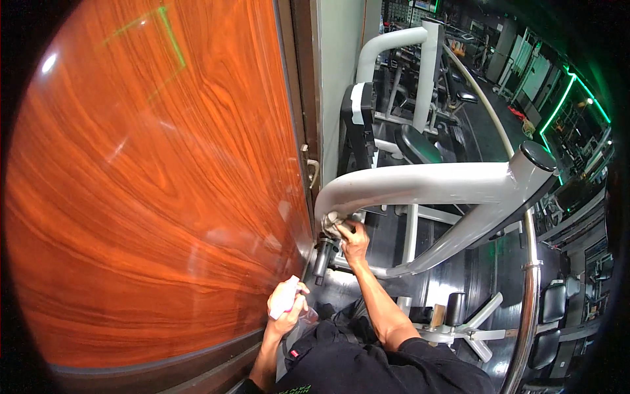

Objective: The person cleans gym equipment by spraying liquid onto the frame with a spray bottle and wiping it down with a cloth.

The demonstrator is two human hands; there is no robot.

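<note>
My left hand (287,308) is closed round a spray bottle with a white and pink trigger head (284,297); its clear body shows partly below the fingers. My right hand (355,242) holds a crumpled, light-coloured cloth (332,224) against the lower bend of a silver-grey tubular frame of a gym machine (418,184). Just under the cloth, a black cylindrical peg (322,258) points down. The far side of the cloth and the fingertips on it are partly hidden.
A glossy wood-grain door (162,197) with a metal handle (313,172) stands close on the left. A chrome rail (529,295) runs along the right. Black padded seats (416,143) and further machines stand beyond on the dark floor.
</note>
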